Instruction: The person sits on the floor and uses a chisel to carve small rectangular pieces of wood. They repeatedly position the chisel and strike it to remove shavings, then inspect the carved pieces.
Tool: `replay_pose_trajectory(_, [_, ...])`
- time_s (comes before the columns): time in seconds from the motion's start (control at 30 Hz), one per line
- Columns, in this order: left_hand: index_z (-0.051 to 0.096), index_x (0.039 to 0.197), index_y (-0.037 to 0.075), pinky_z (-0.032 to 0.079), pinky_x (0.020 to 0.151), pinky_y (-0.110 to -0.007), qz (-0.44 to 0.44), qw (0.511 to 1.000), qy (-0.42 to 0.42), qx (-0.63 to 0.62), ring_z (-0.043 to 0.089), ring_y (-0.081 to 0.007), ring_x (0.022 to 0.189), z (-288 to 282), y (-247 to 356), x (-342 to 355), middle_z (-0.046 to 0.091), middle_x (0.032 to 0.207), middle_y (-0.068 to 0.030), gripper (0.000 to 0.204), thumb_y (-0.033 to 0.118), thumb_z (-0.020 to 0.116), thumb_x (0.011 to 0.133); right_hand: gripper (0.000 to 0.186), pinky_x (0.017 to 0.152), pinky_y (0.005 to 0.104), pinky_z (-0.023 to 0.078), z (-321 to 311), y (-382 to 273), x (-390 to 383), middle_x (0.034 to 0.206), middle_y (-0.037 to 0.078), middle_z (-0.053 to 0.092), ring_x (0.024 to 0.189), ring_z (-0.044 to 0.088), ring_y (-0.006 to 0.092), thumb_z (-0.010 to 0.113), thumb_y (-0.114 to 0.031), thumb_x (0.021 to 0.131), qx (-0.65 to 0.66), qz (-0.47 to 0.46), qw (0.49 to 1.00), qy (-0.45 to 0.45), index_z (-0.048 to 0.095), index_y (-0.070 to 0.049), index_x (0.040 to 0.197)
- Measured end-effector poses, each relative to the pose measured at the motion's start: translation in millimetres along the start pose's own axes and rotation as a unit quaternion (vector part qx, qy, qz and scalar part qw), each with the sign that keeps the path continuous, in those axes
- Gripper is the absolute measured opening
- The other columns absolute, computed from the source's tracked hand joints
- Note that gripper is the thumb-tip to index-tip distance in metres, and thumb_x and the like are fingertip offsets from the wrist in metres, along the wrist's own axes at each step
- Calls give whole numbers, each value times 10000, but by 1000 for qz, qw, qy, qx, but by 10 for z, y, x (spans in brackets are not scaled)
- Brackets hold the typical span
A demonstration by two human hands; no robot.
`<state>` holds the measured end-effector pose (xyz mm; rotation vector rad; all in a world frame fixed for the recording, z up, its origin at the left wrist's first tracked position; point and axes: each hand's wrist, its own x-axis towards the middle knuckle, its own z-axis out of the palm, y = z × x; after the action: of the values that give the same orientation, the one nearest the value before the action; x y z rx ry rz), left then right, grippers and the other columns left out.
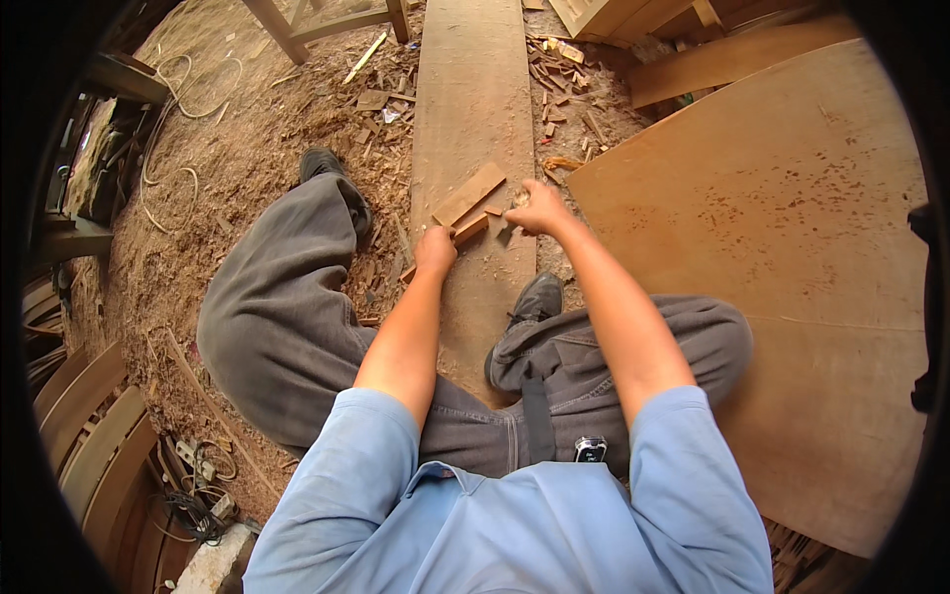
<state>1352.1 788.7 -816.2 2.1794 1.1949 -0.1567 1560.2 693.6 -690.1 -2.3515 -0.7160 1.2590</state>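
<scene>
I sit over a long wide wooden plank (473, 89) that runs away from me between my legs. On it, my left hand (435, 250) is closed round a narrow wooden strip (471, 230), which lies at a slant and shows on both sides of the fist. Just beyond the strip lies a flat rectangular wood piece (469, 195) at a similar slant. A small wood bit (493, 210) sits at the strip's far end. Close to that end is my right hand (539, 209), fingers bent and pressed together; what they hold is too small to make out.
A large wooden sheet (792, 218) sprinkled with chips fills the right side. Shavings and offcuts cover the ground (267, 109) to the left, where a pale cable (148, 183) loops. Curved boards (99, 450) are stacked at lower left; a wooden frame (341, 25) stands far left of the plank.
</scene>
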Motion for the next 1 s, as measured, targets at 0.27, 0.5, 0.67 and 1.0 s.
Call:
replay_pose_trajectory(0.27, [784,1041,158,542,909,-434,119,991,53,15,661,-307,1055,124,-58,14,716,1051,-104,307,27,652,797,725,1035,409,503,-22,195,-132,1335,202,629,1244,603,329,734,-383,753,-163,-28,980,112,578,-84,1394])
replay_pose_trajectory(0.5, [775,1027,112,530,897,-421,187,981,24,51,640,-317,1054,84,-31,-12,696,1024,-102,271,23,653,802,548,955,437,535,111,252,-95,1244,156,652,1120,651,343,732,-362,825,-231,-150,946,172,622,-101,1294])
replay_pose_trajectory(0.67, [766,1042,119,522,910,-429,169,980,-21,101,631,-322,1071,63,21,-10,691,1045,-105,280,33,638,808,502,941,414,539,53,122,-180,1266,124,626,1127,645,326,747,-319,813,-257,-143,948,122,631,-129,1263])
replay_pose_trajectory(1.0, [773,1017,115,525,915,-444,156,984,6,85,635,-336,1072,146,26,21,697,1040,-128,258,61,599,835,577,999,399,523,-3,113,-96,1221,222,671,1138,654,332,791,-190,724,-143,-228,950,155,647,-6,1252])
